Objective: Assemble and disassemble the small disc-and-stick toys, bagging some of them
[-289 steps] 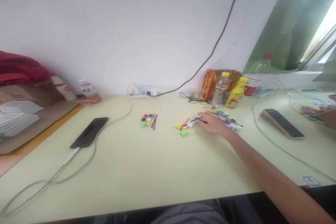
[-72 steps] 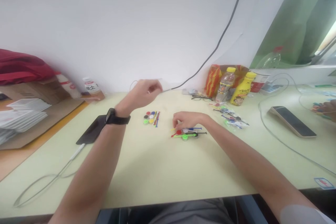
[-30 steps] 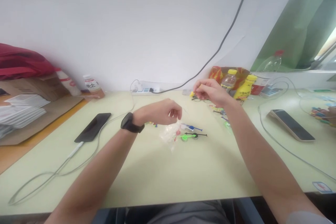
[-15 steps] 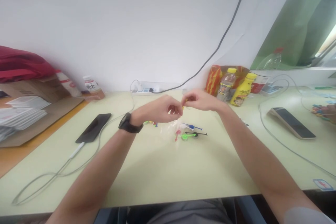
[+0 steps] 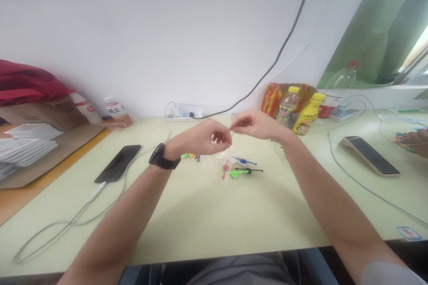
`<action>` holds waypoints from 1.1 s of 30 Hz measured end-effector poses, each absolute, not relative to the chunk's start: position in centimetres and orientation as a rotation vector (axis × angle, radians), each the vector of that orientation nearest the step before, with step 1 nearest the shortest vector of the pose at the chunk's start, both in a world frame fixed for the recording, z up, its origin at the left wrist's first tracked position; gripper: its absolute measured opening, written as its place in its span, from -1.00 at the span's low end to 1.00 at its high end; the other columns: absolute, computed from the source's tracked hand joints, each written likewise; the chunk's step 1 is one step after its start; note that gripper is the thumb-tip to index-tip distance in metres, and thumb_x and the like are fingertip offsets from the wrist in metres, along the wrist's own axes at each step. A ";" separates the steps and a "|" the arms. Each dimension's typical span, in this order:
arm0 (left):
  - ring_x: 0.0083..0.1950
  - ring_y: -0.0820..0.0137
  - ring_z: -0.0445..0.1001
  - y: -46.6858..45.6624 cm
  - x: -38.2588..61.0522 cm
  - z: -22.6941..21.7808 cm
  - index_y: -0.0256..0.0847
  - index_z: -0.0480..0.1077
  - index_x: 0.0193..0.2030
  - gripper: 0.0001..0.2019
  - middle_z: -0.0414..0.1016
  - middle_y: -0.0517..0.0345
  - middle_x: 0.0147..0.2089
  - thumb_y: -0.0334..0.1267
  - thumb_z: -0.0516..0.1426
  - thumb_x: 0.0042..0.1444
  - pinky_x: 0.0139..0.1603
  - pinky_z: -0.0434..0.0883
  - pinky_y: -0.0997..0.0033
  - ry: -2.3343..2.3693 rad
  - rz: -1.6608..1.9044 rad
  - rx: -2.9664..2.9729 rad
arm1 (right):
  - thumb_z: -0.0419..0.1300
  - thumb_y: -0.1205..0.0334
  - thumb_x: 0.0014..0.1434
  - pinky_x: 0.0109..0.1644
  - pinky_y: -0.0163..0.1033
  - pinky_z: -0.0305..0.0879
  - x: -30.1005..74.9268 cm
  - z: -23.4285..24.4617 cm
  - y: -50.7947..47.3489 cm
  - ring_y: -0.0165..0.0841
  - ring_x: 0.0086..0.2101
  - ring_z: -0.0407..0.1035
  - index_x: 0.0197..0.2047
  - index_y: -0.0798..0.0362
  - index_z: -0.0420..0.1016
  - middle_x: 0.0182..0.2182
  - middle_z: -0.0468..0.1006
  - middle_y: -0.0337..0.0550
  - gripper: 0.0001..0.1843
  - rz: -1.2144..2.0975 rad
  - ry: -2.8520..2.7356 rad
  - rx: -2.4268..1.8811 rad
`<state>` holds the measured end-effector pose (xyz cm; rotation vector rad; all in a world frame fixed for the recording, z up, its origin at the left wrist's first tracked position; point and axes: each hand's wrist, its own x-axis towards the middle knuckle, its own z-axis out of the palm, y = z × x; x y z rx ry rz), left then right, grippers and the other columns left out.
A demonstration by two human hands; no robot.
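My left hand (image 5: 204, 139), with a black watch on its wrist, is closed on the top of a small clear plastic bag (image 5: 219, 160) that hangs down toward the table. My right hand (image 5: 254, 124) is pinched shut against the bag's top, right beside the left fingers; what it pinches is too small to make out. Under the hands lie small coloured plastic pieces (image 5: 241, 170): green, black, blue and red sticks and discs. More coloured pieces (image 5: 190, 156) show just behind my left wrist.
A black phone (image 5: 117, 169) on a white cable lies left. Bottles (image 5: 306, 114) and a snack bag (image 5: 271, 98) stand at the back right, a power strip (image 5: 182, 112) by the wall. A second phone (image 5: 369, 155) lies right. Another person's hand (image 5: 414, 140) is at the far right edge.
My right hand came down from holding a yellow piece and met the left hand at the bag's top. The left hand has kept hold of the bag over the coloured pieces.
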<state>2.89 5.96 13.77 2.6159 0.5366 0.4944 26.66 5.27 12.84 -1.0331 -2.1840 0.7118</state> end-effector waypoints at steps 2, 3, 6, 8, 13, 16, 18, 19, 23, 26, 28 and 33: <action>-0.34 0.39 0.50 5.9 3.0 13.7 -0.18 0.60 -0.26 -0.87 0.63 0.12 -0.30 -0.34 0.18 0.14 -0.28 0.43 0.39 0.534 0.520 2.620 | 0.22 0.29 0.14 -0.31 -0.25 0.28 26.3 12.7 5.4 -0.32 -0.37 0.41 -0.21 0.07 0.69 -0.38 0.63 -0.15 -0.78 0.621 -2.184 -1.046; -0.34 0.39 0.50 5.9 3.1 13.6 -0.18 0.60 -0.26 -0.87 0.64 0.12 -0.29 -0.34 0.19 0.15 -0.29 0.43 0.39 0.538 0.531 2.623 | 0.22 0.31 0.13 -0.31 -0.26 0.27 26.2 12.6 5.5 -0.34 -0.38 0.40 -0.21 0.08 0.69 -0.39 0.63 -0.16 -0.79 0.579 -2.187 -1.048; -0.35 0.39 0.50 6.0 3.2 13.4 -0.18 0.62 -0.26 -0.86 0.64 0.12 -0.30 -0.34 0.19 0.16 -0.31 0.41 0.39 0.564 0.553 2.636 | 0.23 0.34 0.13 -0.30 -0.26 0.28 25.8 12.3 5.7 -0.35 -0.37 0.40 -0.21 0.07 0.68 -0.36 0.64 -0.17 -0.80 0.527 -2.209 -1.025; -0.36 0.40 0.50 6.0 3.2 13.4 -0.18 0.62 -0.27 -0.86 0.64 0.13 -0.32 -0.34 0.19 0.16 -0.32 0.40 0.40 0.575 0.573 2.643 | 0.24 0.33 0.15 -0.27 -0.26 0.31 25.7 12.3 5.7 -0.34 -0.34 0.42 -0.21 0.06 0.67 -0.31 0.65 -0.16 -0.82 0.521 -2.214 -1.031; -0.40 0.43 0.47 6.2 3.1 13.4 -0.19 0.62 -0.30 -0.85 0.62 0.15 -0.37 -0.34 0.19 0.18 -0.34 0.38 0.42 0.604 0.672 2.660 | 0.30 0.14 0.20 -0.21 -0.22 0.38 25.8 12.3 5.4 -0.28 -0.24 0.47 -0.06 -0.01 0.61 -0.04 0.63 -0.09 -0.75 0.453 -2.147 -1.170; -0.40 0.44 0.46 6.4 3.0 13.3 -0.19 0.63 -0.28 -0.85 0.62 0.16 -0.37 -0.32 0.19 0.19 -0.36 0.35 0.44 0.633 0.722 2.651 | 0.34 0.11 0.17 -0.19 -0.21 0.43 25.9 12.2 5.2 -0.27 -0.18 0.51 0.09 -0.06 0.52 0.12 0.53 -0.05 -0.59 0.490 -2.115 -1.220; -0.40 0.45 0.46 6.5 2.9 13.2 -0.18 0.64 -0.26 -0.85 0.62 0.18 -0.37 -0.31 0.20 0.21 -0.35 0.35 0.44 0.641 0.748 2.649 | 0.32 0.19 0.17 -0.24 -0.22 0.44 25.9 12.2 5.0 -0.28 -0.22 0.52 0.13 -0.06 0.47 0.08 0.54 -0.04 -0.56 0.546 -2.088 -1.258; -0.40 0.45 0.46 6.6 2.9 13.1 -0.17 0.64 -0.25 -0.85 0.61 0.18 -0.37 -0.30 0.20 0.22 -0.35 0.35 0.44 0.640 0.756 2.651 | 0.30 0.24 0.17 -0.28 -0.24 0.42 25.9 12.3 5.0 -0.29 -0.26 0.53 0.14 -0.06 0.45 0.02 0.56 -0.05 -0.55 0.591 -2.073 -1.273; -0.20 0.37 0.54 7.1 3.4 12.5 -0.14 0.60 -0.13 -0.86 0.65 0.09 -0.13 -0.18 0.28 0.23 -0.21 0.42 0.40 0.677 1.038 2.623 | 0.18 0.40 0.18 -0.34 -0.26 0.41 25.8 12.6 4.7 -0.32 -0.34 0.55 0.17 -0.04 0.40 -0.18 0.58 -0.13 -0.52 0.761 -1.999 -1.213; 0.21 0.21 0.46 8.1 3.9 11.3 -0.08 0.47 0.12 -0.57 0.46 -0.04 0.29 -0.06 0.37 0.14 0.11 0.44 0.27 0.768 1.492 2.378 | 0.17 0.44 0.17 -0.24 -0.21 0.46 25.8 13.0 4.5 -0.33 -0.33 0.53 0.16 -0.04 0.40 -0.21 0.58 -0.15 -0.52 0.768 -1.938 -1.080; 0.32 0.18 0.39 9.1 3.9 10.2 -0.02 0.36 0.27 -0.44 0.33 -0.06 0.41 -0.01 0.34 0.18 0.21 0.41 0.19 0.742 1.529 2.133 | 0.18 0.43 0.18 -0.22 -0.19 0.47 25.9 13.4 4.4 -0.34 -0.34 0.51 0.15 -0.04 0.42 -0.23 0.58 -0.16 -0.54 0.764 -1.903 -1.007; 0.27 0.00 0.48 11.1 3.5 6.9 -0.12 0.39 0.31 -0.29 0.45 -0.22 0.32 0.13 0.37 0.09 0.25 0.42 0.00 0.351 0.845 1.776 | 0.23 0.31 0.21 -0.19 -0.19 0.48 26.0 13.6 4.6 -0.33 -0.28 0.49 0.08 -0.02 0.47 -0.23 0.58 -0.14 -0.65 0.748 -1.779 -0.880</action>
